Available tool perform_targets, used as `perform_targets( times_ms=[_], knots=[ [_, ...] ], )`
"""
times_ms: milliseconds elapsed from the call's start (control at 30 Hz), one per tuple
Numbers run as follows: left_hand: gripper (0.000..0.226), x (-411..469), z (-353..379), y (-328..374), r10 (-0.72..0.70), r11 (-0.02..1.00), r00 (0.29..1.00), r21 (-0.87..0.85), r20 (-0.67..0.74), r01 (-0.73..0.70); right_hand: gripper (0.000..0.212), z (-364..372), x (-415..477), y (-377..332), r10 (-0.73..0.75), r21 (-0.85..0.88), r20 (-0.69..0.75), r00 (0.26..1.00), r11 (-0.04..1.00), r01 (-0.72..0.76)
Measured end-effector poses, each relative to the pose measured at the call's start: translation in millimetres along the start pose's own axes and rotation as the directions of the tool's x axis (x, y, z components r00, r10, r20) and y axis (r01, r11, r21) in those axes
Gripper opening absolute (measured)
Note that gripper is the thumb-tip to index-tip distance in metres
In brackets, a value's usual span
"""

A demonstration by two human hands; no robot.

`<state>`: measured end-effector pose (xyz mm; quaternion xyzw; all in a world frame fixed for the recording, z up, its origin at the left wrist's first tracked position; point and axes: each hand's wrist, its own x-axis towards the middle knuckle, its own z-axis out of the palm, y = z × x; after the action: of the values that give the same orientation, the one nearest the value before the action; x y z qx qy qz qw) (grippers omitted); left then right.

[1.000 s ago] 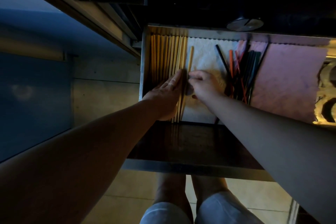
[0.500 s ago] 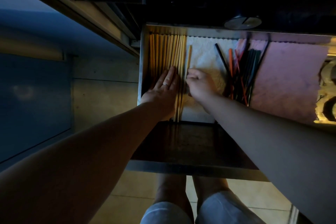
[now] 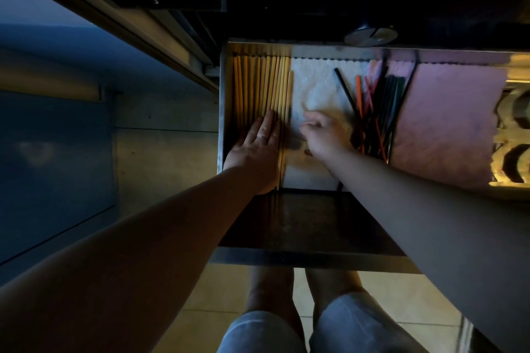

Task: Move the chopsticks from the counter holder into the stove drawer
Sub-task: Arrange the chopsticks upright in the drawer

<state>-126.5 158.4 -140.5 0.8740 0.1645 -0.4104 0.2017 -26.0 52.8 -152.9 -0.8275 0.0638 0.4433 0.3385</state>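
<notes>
chopsticks (image 3: 258, 86) sit rowed in the drawer (image 3: 223, 100); placing looks nearly done. your left hand (image 3: 255, 149) presses them, fingers straight. right hand (image 3: 324, 137) fingers curled, grip unclear.

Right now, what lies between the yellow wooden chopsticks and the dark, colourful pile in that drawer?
A white paper towel lines the drawer there, with the right hand over its near part. The head view shows this.
</notes>
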Motion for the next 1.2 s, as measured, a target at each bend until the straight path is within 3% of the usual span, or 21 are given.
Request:
perform_targets(
  times_ms=[300, 467, 633, 800, 900, 1200],
  knots=[
    [0.072, -15.8, -5.1, 48.3, 0.053, 0.998, 0.999, -0.04, -0.002, -0.053, 0.033, -66.4, -14.7, 45.3, -0.033, -0.096, -0.17, 0.985, 0.995, 0.017],
    [0.059, -6.9, -6.3, 94.1, 0.059, 0.976, 0.997, -0.207, -0.039, -0.066, 0.035, -96.5, -6.3, 73.6, -0.016, -0.016, -0.185, 0.983, 1.0, 0.013],
    [0.052, 12.8, -3.1, 143.8, -0.094, 0.871, 0.995, -0.487, -0.043, 0.061, 0.042, -133.8, -1.1, 96.2, -0.015, -0.07, -0.11, 0.994, 0.998, 0.008],
    [0.047, 43.6, 2.4, 175.9, -0.291, 0.735, 0.951, -0.66, -0.101, 0.154, 0.052, -155.7, 11.0, 120.1, -0.05, -0.15, -0.024, 0.998, 0.988, 0.046],
    [0.035, 61.5, 6.5, 181.7, -0.374, 0.708, 0.922, -0.673, -0.099, 0.215, 0.038, -160.6, 11.4, 113.2, -0.057, -0.144, 0.025, 0.998, 0.988, 0.06],
    [0.022, 73.6, 5.0, 180.9, -0.512, 0.629, 0.858, -0.701, -0.048, 0.337, 0.037, -161.8, 30.4, 121.1, -0.062, -0.29, 0.09, 0.994, 0.953, 0.086]
  ],
)
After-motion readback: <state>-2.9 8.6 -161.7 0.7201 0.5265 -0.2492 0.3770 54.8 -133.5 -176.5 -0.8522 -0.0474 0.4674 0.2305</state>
